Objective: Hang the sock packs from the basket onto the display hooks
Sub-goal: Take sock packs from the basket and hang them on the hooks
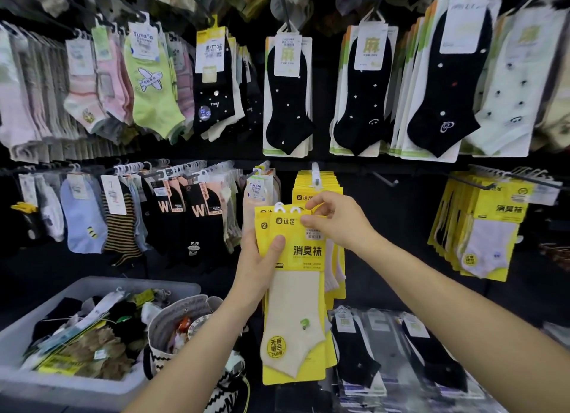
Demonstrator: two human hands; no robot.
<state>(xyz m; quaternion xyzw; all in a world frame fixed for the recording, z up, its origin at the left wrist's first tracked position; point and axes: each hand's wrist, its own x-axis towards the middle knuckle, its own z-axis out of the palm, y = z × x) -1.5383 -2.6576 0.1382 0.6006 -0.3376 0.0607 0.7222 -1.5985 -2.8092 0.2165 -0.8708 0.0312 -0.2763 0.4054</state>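
I hold a small stack of yellow sock packs (294, 304) with cream socks in front of the display wall. My left hand (259, 258) grips the stack's left edge, thumb across the front card. My right hand (337, 219) pinches the top right corner near the white hanger loops (287, 209). Just above and behind is a display hook (316, 173) carrying several matching yellow packs (317, 185). A woven basket (172, 320) with a zigzag pattern stands at lower centre with mixed items inside.
A grey plastic bin (77, 388) of loose sock packs sits at lower left. Rows of hung socks fill the wall. A bare hook (385, 181) juts out right of the yellow stack. More yellow packs (484, 227) hang far right; black socks (401, 357) lie below.
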